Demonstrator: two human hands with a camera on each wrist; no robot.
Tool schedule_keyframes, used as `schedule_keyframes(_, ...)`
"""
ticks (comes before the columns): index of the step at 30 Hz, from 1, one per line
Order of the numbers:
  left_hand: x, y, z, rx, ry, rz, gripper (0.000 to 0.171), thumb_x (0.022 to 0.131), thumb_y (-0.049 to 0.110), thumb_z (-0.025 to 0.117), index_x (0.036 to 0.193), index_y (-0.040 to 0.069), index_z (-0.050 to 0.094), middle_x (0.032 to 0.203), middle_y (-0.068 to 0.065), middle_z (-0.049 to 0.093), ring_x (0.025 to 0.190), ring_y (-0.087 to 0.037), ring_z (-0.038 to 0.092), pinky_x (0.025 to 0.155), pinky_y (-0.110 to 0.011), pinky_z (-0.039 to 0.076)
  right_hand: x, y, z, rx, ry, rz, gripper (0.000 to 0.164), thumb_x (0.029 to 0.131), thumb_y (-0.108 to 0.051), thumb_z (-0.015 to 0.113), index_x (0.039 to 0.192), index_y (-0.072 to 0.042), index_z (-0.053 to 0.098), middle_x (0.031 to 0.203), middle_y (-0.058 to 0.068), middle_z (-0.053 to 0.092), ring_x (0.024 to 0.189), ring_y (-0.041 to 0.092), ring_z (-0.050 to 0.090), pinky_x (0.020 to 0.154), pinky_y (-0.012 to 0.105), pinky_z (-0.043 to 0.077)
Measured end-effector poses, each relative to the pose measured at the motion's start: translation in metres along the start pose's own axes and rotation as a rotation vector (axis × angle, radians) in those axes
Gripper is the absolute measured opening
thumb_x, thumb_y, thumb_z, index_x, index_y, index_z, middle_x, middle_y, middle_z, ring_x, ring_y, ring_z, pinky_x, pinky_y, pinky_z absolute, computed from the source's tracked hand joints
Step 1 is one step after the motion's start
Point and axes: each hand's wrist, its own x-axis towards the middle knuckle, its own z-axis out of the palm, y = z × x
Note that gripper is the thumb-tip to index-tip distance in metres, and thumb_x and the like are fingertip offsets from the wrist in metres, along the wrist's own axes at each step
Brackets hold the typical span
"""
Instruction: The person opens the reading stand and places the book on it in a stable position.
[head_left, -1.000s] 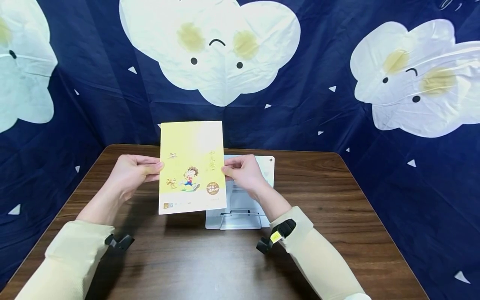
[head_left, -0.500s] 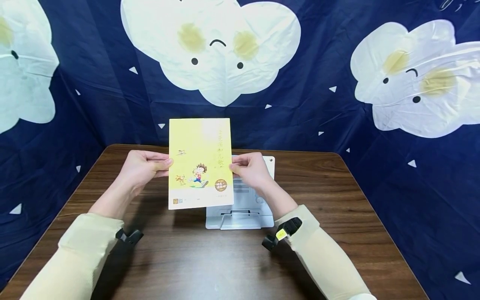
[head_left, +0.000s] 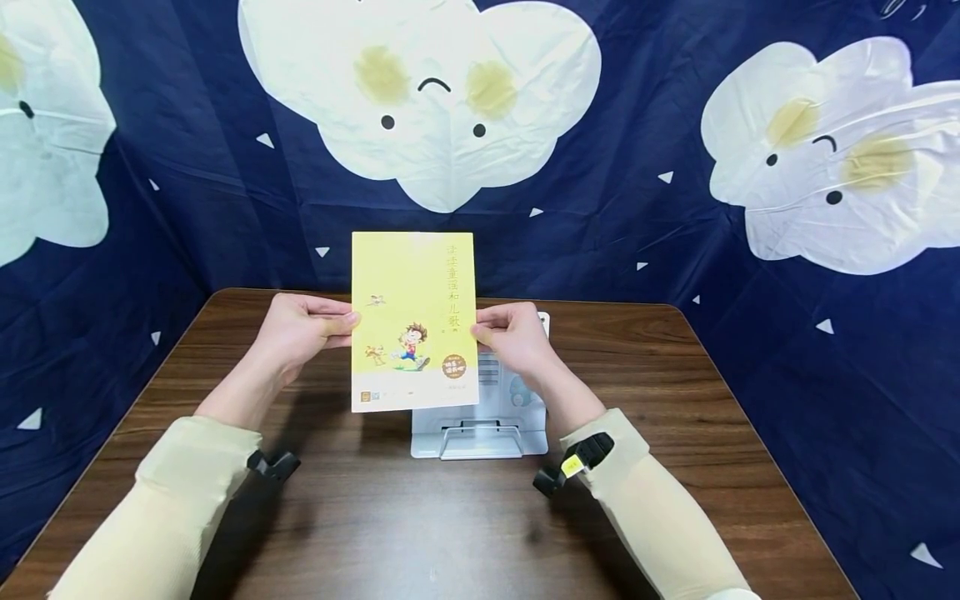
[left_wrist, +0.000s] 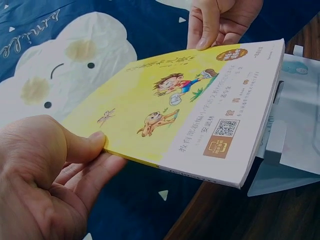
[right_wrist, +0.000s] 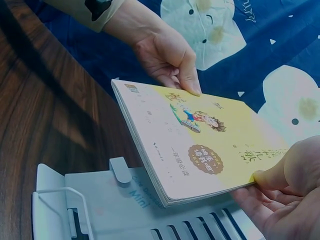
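Observation:
A yellow and white book (head_left: 414, 283) with a cartoon child on its cover is held up, front facing me, in the head view. My left hand (head_left: 306, 333) pinches its left edge, thumb on the cover and fingers behind. At the opposite edge my right hand (head_left: 517, 335) pinches it the same way. Behind and below the book stands a pale blue book stand (head_left: 480, 443) with a wire front ledge, its upper left part hidden by the book. In the right wrist view the book (right_wrist: 200, 145) overlaps the slotted stand (right_wrist: 102, 200).
The stand rests on a dark wood-grain table (head_left: 645, 467) with rounded far corners. A navy cloth (head_left: 637, 225) printed with white clouds hangs behind and at both sides. Each forearm wears a small black wrist camera, such as the right one (head_left: 573, 462).
Both hands have moved the book to the right and slightly up, so it now covers more of the stand's upper left. The stand has stayed in place.

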Motion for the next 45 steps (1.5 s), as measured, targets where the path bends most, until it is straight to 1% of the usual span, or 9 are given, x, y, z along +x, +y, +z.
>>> schedule_keyframes(5, 0.001, 0.003, 0.005, 0.013, -0.01, 0.015, 0.034, 0.094, -0.002, 0.078, 0.121, -0.02, 0.068, 0.1, -0.014, 0.077, 0.081, -0.017, 0.077, 0.079, -0.041, 0.063, 0.0, 0.002, -0.005, -0.034, 0.018, 0.0, 0.018, 0.099, 0.002, 0.072, 0.116, 0.004, 0.077, 0.102, 0.012, 0.078, 0.093, 0.022, 0.077, 0.086, 0.042, 0.063)
schedule_keyframes(8, 0.002, 0.004, 0.007, 0.013, -0.015, 0.016, 0.033, 0.094, -0.001, 0.078, 0.121, -0.019, 0.068, 0.102, -0.015, 0.077, 0.082, -0.017, 0.077, 0.078, -0.04, 0.063, 0.0, 0.002, -0.008, -0.028, 0.022, 0.003, 0.018, 0.099, 0.002, 0.072, 0.116, 0.005, 0.077, 0.102, 0.012, 0.078, 0.093, 0.023, 0.077, 0.084, 0.04, 0.063)
schedule_keyframes(13, 0.003, 0.007, 0.012, 0.004, -0.018, 0.017, 0.033, 0.094, -0.002, 0.079, 0.12, -0.019, 0.069, 0.102, -0.016, 0.077, 0.081, -0.016, 0.077, 0.077, -0.039, 0.063, 0.001, 0.003, -0.011, -0.02, 0.032, 0.008, 0.018, 0.098, 0.003, 0.072, 0.116, 0.005, 0.077, 0.102, 0.014, 0.077, 0.092, 0.024, 0.077, 0.083, 0.041, 0.064)
schedule_keyframes(19, 0.005, 0.01, 0.018, -0.008, -0.03, 0.032, 0.034, 0.094, -0.001, 0.079, 0.12, -0.02, 0.068, 0.102, -0.017, 0.077, 0.081, -0.015, 0.077, 0.077, -0.037, 0.063, 0.002, 0.005, -0.016, -0.037, 0.068, 0.003, 0.018, 0.097, 0.004, 0.073, 0.115, 0.005, 0.077, 0.102, 0.014, 0.078, 0.092, 0.023, 0.077, 0.084, 0.043, 0.063)
schedule_keyframes(28, 0.011, 0.012, 0.028, -0.018, -0.037, 0.047, 0.032, 0.092, -0.003, 0.08, 0.118, -0.019, 0.07, 0.103, -0.02, 0.077, 0.081, -0.016, 0.077, 0.079, -0.041, 0.063, 0.002, 0.008, -0.024, -0.064, 0.107, -0.003, 0.018, 0.098, 0.002, 0.074, 0.115, 0.003, 0.079, 0.102, 0.012, 0.077, 0.092, 0.023, 0.077, 0.085, 0.037, 0.063)
schedule_keyframes(31, 0.013, 0.014, 0.032, -0.032, -0.044, 0.052, 0.032, 0.092, -0.004, 0.08, 0.118, -0.019, 0.07, 0.104, -0.022, 0.076, 0.081, -0.017, 0.077, 0.079, -0.042, 0.063, 0.002, 0.008, -0.028, -0.058, 0.111, -0.006, 0.019, 0.098, 0.003, 0.073, 0.116, 0.003, 0.078, 0.103, 0.013, 0.076, 0.093, 0.023, 0.076, 0.085, 0.038, 0.063)
schedule_keyframes(34, 0.015, 0.015, 0.036, -0.031, -0.048, 0.055, 0.031, 0.091, -0.004, 0.081, 0.117, -0.019, 0.07, 0.107, -0.026, 0.076, 0.082, -0.018, 0.078, 0.077, -0.04, 0.063, 0.002, 0.009, -0.032, -0.052, 0.118, -0.009, 0.019, 0.098, 0.004, 0.073, 0.116, 0.005, 0.078, 0.102, 0.015, 0.076, 0.094, 0.024, 0.076, 0.086, 0.039, 0.063)
schedule_keyframes(41, 0.019, 0.012, 0.046, -0.026, -0.057, 0.057, 0.029, 0.092, -0.004, 0.08, 0.116, -0.018, 0.071, 0.109, -0.029, 0.074, 0.082, -0.02, 0.078, 0.078, -0.042, 0.063, 0.003, 0.014, -0.04, -0.076, 0.125, -0.008, 0.018, 0.098, 0.004, 0.073, 0.115, 0.006, 0.078, 0.102, 0.016, 0.076, 0.092, 0.024, 0.077, 0.086, 0.042, 0.063)
schedule_keyframes(45, 0.022, 0.009, 0.051, -0.022, -0.064, 0.063, 0.028, 0.092, -0.004, 0.079, 0.116, -0.017, 0.072, 0.109, -0.029, 0.074, 0.084, -0.021, 0.078, 0.077, -0.041, 0.063, 0.002, 0.017, -0.043, -0.103, 0.133, -0.019, 0.019, 0.098, 0.004, 0.073, 0.116, 0.006, 0.077, 0.102, 0.016, 0.075, 0.091, 0.025, 0.077, 0.084, 0.04, 0.063)
